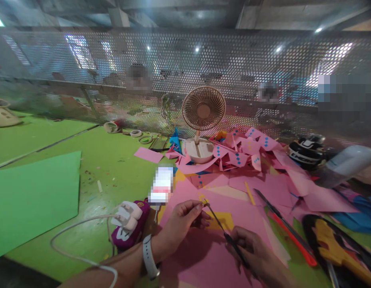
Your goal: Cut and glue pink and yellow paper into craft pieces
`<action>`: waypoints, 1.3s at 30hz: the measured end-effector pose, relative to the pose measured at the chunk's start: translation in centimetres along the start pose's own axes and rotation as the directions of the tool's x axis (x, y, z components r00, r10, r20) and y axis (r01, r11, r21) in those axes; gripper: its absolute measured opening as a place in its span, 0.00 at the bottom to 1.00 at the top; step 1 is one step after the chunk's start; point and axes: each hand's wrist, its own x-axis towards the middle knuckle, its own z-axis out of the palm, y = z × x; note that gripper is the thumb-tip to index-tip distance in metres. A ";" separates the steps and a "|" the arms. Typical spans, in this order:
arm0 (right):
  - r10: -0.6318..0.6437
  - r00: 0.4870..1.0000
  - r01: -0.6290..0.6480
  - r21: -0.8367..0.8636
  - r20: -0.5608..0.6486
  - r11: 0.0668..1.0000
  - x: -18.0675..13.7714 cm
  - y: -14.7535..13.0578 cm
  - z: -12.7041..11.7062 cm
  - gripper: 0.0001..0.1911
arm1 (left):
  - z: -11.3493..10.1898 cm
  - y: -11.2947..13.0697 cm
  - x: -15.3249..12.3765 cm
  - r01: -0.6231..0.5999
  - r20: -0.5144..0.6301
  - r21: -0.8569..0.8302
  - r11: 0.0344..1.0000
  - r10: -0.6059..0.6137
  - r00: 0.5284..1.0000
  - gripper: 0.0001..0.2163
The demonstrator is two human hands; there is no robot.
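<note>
My left hand (181, 224) pinches a tiny yellow scrap of paper (203, 199) between thumb and forefinger, over pink paper sheets (200, 256) on the green table (113, 164). A white watch sits on that wrist. My right hand (257, 256) is closed around the handles of thin dark scissors (221, 228); their tips reach up to the yellow scrap at my left fingertips. A yellow paper piece (223, 220) lies beneath the blades.
A small beige fan (202, 120) stands behind a heap of pink cut-outs with blue dots (248, 152). Red-handled scissors (287, 232) lie to the right. A purple power strip with white plugs (129, 224), a green sheet (32, 196), tape rolls (113, 127) and a perforated metal screen (185, 76) surround the spot.
</note>
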 end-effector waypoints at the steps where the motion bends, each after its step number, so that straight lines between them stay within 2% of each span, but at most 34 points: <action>1: 0.006 1.000 -0.006 -0.001 -0.004 1.000 0.0 0.1 0.0 0.25 | 0.0 0.0 0.0 -0.004 0.004 0.000 1.000 0.004 1.000 0.12; 7: 0.019 0.999 -0.019 -0.003 -0.046 1.000 0.4 0.6 0.1 0.28 | -0.1 0.0 -0.1 -0.017 0.012 0.004 1.000 0.017 1.000 0.11; 13: 0.007 0.999 -0.008 -0.021 -0.050 1.000 0.4 0.5 -0.1 0.26 | 0.1 0.9 -0.5 -0.004 -0.051 0.067 0.998 0.008 0.999 0.12; 23: -0.013 0.999 0.012 -0.024 -0.039 1.000 0.0 0.1 -0.4 0.23 | -0.2 0.7 -0.2 -0.018 -0.026 0.156 0.988 0.023 0.999 0.11; 26: -0.033 0.997 0.031 -0.020 -0.074 0.999 -0.1 -0.1 -0.3 0.23 | -0.3 0.6 -0.1 -0.022 -0.018 0.159 0.987 0.025 1.000 0.11; 31: 0.024 0.999 -0.027 -0.078 -0.041 0.997 -0.3 -0.4 -0.6 0.23 | -0.2 0.7 -0.2 -0.021 -0.028 0.167 0.986 0.026 0.999 0.11; 39: -0.050 0.996 0.048 -0.033 -0.067 0.998 0.0 0.0 -0.3 0.22 | 0.0 0.8 -0.2 -0.030 -0.027 0.172 0.985 0.035 0.999 0.10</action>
